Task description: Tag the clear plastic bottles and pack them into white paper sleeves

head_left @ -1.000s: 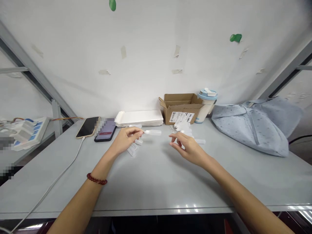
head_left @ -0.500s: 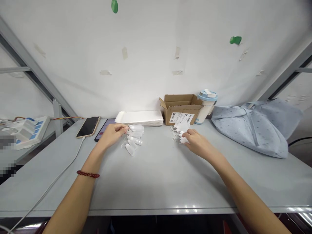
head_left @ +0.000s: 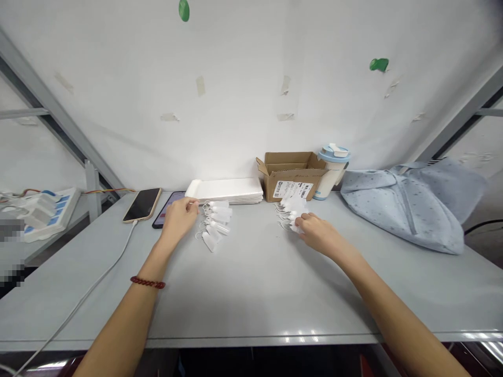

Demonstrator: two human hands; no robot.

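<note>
Small whitish, partly see-through tags point(head_left: 214, 230) with thin string loops lie fanned out on the grey table. Just left of them is my left hand point(head_left: 181, 217), its fingers drawn together, with nothing visible in them and a small gap to the nearest loop. A second cluster of similar white tags point(head_left: 293, 203) lies in front of the cardboard box. My right hand point(head_left: 320, 233) is at the near end of that cluster, thumb and fingers closed on a white tag point(head_left: 295, 229); its fingers partly cover the tag.
Behind the tags are a stack of white envelope-like packets point(head_left: 230, 189), an open cardboard box point(head_left: 293, 183) and a blue-lidded cup point(head_left: 330, 175). Two phones, one black-screened point(head_left: 143, 204) on a cable and one lit point(head_left: 161, 215), lie left. A pale blue patterned cloth bag point(head_left: 404, 207) lies right.
My left hand has let go of a tag's loop and drawn slightly left. My right hand has shifted slightly, its fingers closing at the near tag.
</note>
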